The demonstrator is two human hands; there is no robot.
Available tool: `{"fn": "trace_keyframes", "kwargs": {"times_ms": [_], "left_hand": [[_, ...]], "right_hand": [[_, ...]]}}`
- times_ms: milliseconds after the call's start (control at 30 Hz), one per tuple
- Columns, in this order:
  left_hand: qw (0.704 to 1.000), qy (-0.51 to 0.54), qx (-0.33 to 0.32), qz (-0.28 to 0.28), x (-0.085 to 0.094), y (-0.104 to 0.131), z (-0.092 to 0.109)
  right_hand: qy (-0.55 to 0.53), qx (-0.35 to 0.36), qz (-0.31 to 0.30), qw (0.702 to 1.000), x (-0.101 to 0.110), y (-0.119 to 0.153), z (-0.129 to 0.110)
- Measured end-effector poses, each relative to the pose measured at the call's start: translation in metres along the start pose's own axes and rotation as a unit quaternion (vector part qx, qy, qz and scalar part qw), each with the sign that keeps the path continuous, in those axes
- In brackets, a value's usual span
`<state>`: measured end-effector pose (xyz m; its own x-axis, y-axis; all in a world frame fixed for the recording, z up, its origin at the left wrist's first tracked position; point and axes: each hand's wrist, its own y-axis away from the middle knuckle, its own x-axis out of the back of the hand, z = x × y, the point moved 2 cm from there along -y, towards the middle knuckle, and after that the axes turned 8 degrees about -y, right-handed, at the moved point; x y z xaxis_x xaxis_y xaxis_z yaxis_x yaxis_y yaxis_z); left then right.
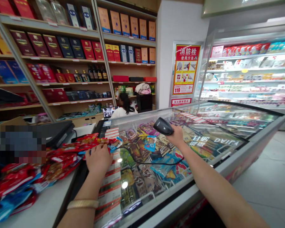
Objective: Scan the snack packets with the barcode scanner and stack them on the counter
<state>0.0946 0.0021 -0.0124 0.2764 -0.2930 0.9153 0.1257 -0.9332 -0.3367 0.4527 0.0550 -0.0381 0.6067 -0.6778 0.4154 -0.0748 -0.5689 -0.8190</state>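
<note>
My right hand (177,136) is wrapped round the grip of a black handheld barcode scanner (163,126), held above the glass top of a chest freezer (154,191). A black cable (154,163) curves below it across the glass. My left hand (99,159) lies back upward at the freezer's left edge, fingers spread over the end of a pile of red snack packets (61,160). Its fingertips touch the packets, partly hidden. One red-and-blue packet (115,144) lies just right of these fingers. A small blue packet (150,143) shows beneath the scanner.
At left, a white counter (55,194) carries the packets and a black device (58,134). Behind the freezer a person (125,109) sits low before shelves of boxed bottles (68,47). A lit refrigerated display (247,72) stands at the back right, beside a red-and-yellow poster (186,69).
</note>
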Motion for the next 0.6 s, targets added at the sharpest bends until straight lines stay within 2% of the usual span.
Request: {"fn": "trace_keyframes", "kwargs": {"times_ms": [133,233,333,400,467,500,567,600], "left_hand": [[1.000,0.027,0.002,-0.008,0.006,-0.004,-0.007],[0.997,0.063,0.040,-0.004,0.007,-0.008,-0.021],[0.986,0.125,0.102,0.050,0.004,-0.010,-0.037],[0.964,0.186,0.155,0.107,0.001,-0.012,-0.045],[0.923,0.284,0.206,0.160,-0.002,-0.014,-0.048],[0.888,0.353,0.231,0.182,-0.005,-0.015,-0.048],[0.793,0.513,0.264,0.193,-0.011,-0.018,-0.042],[0.741,0.587,0.271,0.182,-0.014,-0.020,-0.036]], "right_hand": [[0.000,-0.004,-0.023,1.000,-0.002,0.001,0.001],[-0.006,0.003,-0.036,0.999,-0.004,0.002,0.001],[-0.008,0.008,-0.039,0.999,-0.005,0.003,0.000],[-0.006,0.007,-0.037,0.999,-0.006,0.003,-0.001],[-0.005,0.008,-0.040,0.999,-0.006,0.003,-0.002],[-0.007,0.011,-0.045,0.999,-0.006,0.003,-0.003],[-0.012,0.019,-0.058,0.998,-0.007,0.003,-0.005],[-0.019,0.025,-0.064,0.997,-0.007,0.003,-0.007]]}}
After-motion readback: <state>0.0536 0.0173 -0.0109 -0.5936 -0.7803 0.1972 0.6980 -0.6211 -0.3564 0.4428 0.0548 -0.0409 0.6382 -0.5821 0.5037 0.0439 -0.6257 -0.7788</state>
